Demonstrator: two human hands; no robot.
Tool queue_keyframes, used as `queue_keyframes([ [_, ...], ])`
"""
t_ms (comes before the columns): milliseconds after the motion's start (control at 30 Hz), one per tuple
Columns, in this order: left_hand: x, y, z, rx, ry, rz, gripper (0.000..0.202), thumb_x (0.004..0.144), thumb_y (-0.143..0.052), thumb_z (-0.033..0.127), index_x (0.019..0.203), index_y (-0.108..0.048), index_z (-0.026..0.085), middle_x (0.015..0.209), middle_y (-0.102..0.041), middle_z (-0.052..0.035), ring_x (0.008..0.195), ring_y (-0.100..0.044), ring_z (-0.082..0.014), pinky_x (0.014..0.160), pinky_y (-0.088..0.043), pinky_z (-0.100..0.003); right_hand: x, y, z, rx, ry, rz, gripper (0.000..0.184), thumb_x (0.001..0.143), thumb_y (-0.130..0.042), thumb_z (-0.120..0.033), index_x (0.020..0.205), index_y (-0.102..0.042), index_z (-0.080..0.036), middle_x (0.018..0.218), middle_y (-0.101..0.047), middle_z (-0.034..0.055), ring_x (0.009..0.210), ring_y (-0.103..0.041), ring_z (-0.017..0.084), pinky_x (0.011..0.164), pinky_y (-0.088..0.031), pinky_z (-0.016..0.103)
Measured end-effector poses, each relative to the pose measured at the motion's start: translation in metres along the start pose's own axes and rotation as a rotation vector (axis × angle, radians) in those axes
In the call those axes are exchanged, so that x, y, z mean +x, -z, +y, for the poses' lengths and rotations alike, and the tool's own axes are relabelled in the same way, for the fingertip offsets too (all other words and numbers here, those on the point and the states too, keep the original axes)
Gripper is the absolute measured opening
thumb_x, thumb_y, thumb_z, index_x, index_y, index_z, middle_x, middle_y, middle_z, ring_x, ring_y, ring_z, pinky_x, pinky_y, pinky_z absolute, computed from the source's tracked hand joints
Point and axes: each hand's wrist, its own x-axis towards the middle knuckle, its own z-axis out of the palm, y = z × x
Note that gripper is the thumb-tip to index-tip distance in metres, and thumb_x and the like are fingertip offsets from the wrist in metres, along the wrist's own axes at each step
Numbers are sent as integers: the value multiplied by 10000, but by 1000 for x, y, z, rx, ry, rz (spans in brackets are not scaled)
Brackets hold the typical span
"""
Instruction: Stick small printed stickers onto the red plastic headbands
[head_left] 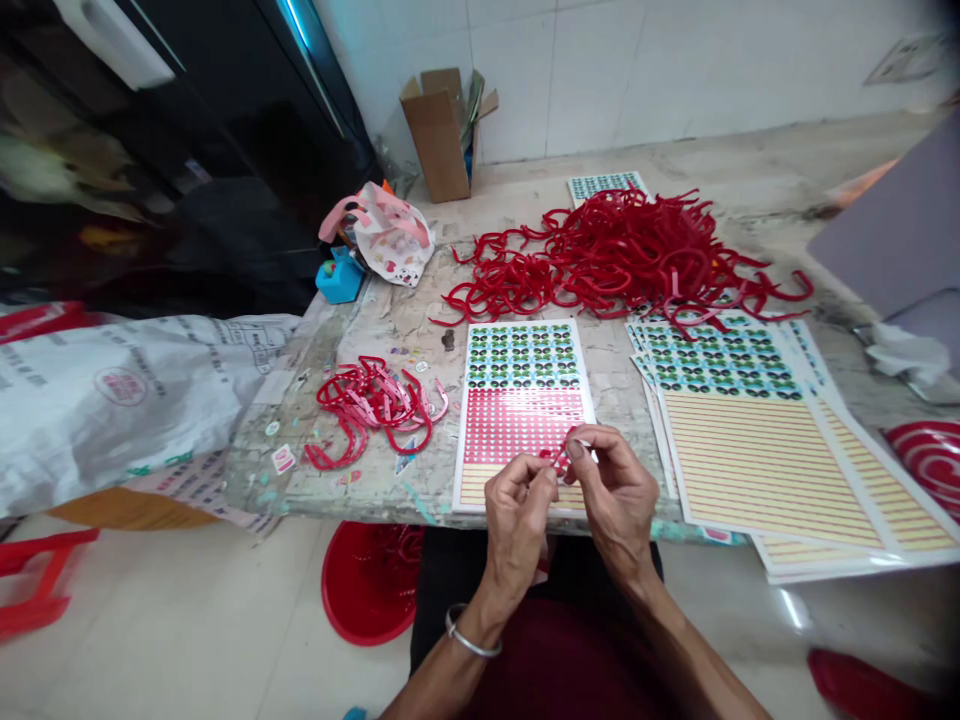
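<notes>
My left hand (517,510) and my right hand (611,490) meet over the near edge of a sticker sheet (525,400) and both pinch one small red plastic piece (559,458) between their fingertips. The sheet carries green eye stickers at its top, red ones in the middle and yellow stripes below. A small heap of red pieces with stickers (375,405) lies left of the sheet. A large heap of plain red curved pieces (630,250) sits further back on the table (375,320).
A stack of further sticker sheets (757,440) lies to the right. A red basin (371,585) sits on the floor under the table edge. A white sack (112,400) lies at the left, a cardboard box (442,130) at the back wall, a pink bag (386,235) nearby.
</notes>
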Motion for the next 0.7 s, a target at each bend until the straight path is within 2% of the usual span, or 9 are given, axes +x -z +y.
queue_keyframes([
  [233, 0, -4, 1, 41, -30, 67, 252, 813, -535, 294, 607, -492, 155, 548, -424, 46, 537, -367, -81, 532, -301, -211, -1, -2, 2, -4, 26, 19, 30, 799, -567, -186, 822, -585, -186, 882, -527, 44, 815, -538, 160, 545, -496, 255],
  [367, 0, -4, -2, 52, -30, 82, 243, 800, -551, 291, 605, -499, 157, 548, -431, 48, 541, -378, -85, 538, -309, -212, -3, 0, 1, -170, 118, 47, 81, 798, -560, -157, 855, -602, -196, 965, -554, 59, 887, -555, 175, 573, -510, 261],
  [467, 1, -4, -2, 53, -35, 83, 236, 793, -556, 294, 606, -510, 157, 559, -448, 44, 554, -394, -92, 544, -320, -212, -6, 5, 2, -347, 241, 70, 168, 793, -558, -127, 924, -614, -217, 1039, -567, 68, 961, -556, 195, 650, -521, 300],
  [567, 2, -3, -2, 34, -29, 78, 239, 788, -560, 297, 601, -505, 158, 560, -451, 43, 562, -405, -96, 558, -328, -213, -7, 9, 5, -455, 329, 46, 243, 797, -552, -127, 1002, -616, -241, 1107, -570, 79, 1043, -527, 225, 805, -497, 396],
  [633, 3, -2, -3, 5, -12, 79, 252, 791, -556, 303, 595, -485, 162, 551, -429, 46, 550, -396, -95, 556, -326, -216, -6, 13, 9, -469, 305, 21, 337, 797, -559, -155, 1120, -570, -252, 1172, -548, 90, 1060, -510, 235, 829, -489, 422],
  [700, 2, -1, -4, -15, 7, 90, 267, 798, -545, 311, 589, -465, 165, 540, -404, 48, 534, -380, -93, 546, -319, -218, -3, 16, 12, -395, 185, 16, 505, 794, -575, -209, 1277, -432, -257, 1234, -509, 103, 1023, -514, 224, 766, -518, 398],
])
